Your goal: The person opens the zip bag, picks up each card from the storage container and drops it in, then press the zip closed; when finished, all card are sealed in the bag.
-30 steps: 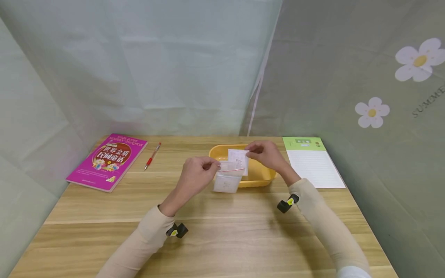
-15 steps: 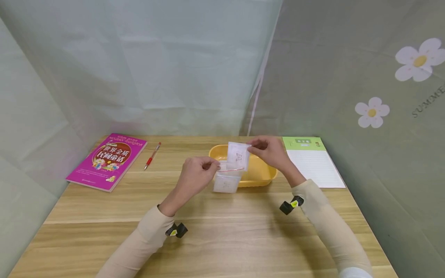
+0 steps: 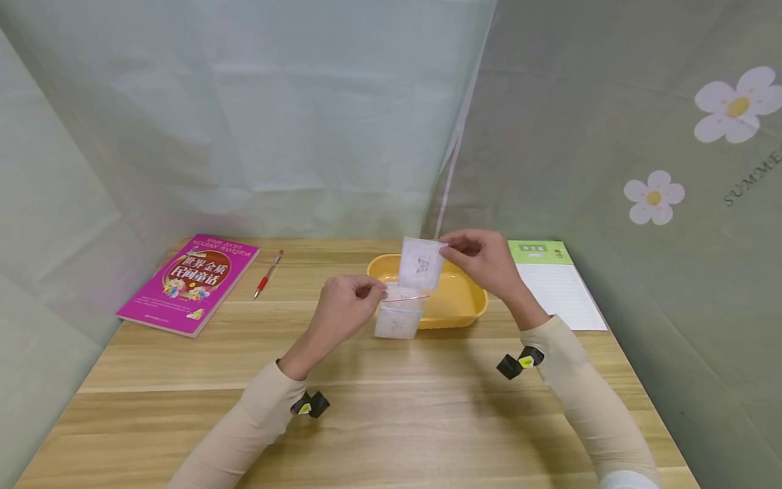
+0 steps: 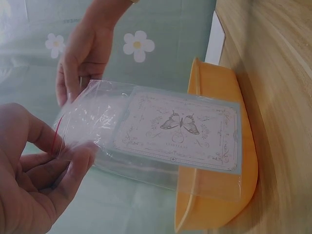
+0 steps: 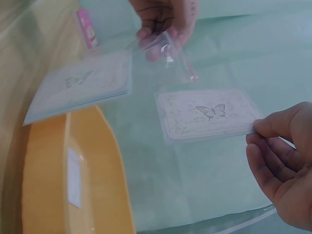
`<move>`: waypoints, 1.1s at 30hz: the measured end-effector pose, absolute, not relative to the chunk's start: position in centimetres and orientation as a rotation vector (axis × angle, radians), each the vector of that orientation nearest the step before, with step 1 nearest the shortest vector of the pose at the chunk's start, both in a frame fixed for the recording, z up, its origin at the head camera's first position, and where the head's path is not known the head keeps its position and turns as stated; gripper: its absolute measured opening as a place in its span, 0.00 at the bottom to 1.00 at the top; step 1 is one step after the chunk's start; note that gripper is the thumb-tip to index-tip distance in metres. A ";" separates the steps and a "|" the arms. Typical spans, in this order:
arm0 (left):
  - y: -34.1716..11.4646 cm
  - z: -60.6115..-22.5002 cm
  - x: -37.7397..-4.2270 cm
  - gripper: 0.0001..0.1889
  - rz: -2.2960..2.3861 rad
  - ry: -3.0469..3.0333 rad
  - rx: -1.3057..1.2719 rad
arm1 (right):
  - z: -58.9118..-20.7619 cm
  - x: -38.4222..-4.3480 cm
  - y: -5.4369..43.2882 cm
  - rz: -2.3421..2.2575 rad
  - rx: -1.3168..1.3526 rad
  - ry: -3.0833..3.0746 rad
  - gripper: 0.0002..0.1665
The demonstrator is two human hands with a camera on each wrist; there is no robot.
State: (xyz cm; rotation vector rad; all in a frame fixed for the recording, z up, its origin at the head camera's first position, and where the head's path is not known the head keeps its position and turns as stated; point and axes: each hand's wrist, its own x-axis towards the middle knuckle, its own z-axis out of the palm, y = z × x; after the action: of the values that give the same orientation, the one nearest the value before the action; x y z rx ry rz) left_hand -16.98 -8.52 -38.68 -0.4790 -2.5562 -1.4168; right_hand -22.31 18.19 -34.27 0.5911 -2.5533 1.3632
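Observation:
My left hand [image 3: 351, 302] pinches the top of a clear zip bag [image 4: 95, 119] with a red seal line. Inside its lower part lies a stack of pale cards [image 4: 180, 129] with a butterfly print. Between thumb and fingers, my right hand [image 3: 485, 261] holds a pale butterfly card [image 5: 209, 114] by its edge, raised above and beyond the bag. In the right wrist view the card is apart from the bag. Below both hands stands a yellow plastic tray [image 3: 455, 316], which the bag partly overlaps in the head view.
A pink book [image 3: 189, 285] lies on the left of the wooden table [image 3: 391, 414], with a red pen [image 3: 269, 275] beside it. A green-topped writing pad [image 3: 552, 292] lies at the right. Inside the tray, a small white label [image 5: 74, 176] shows. Fabric curtains [image 3: 342, 136] enclose the table.
My right hand has lifted the card up and slightly to the right, away from the bag's mouth. The left hand and bag have stayed nearly still.

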 end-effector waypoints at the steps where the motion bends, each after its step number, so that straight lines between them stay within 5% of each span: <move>1: -8.5 -38.7 -17.0 0.09 -1.414 -2.555 -0.479 | -34.0 -22.2 18.2 1.367 0.588 -2.545 0.10; 33: -8.4 -38.9 -17.2 0.09 -1.433 -2.554 -0.482 | -31.8 -20.0 17.5 1.487 0.738 -2.294 0.08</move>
State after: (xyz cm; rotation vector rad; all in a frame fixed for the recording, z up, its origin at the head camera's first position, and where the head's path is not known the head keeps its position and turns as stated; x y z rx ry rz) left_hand -17.17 -8.35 -38.91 -0.4816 -2.5538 -1.4334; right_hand -19.99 17.48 -31.79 0.7381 -2.2944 1.4871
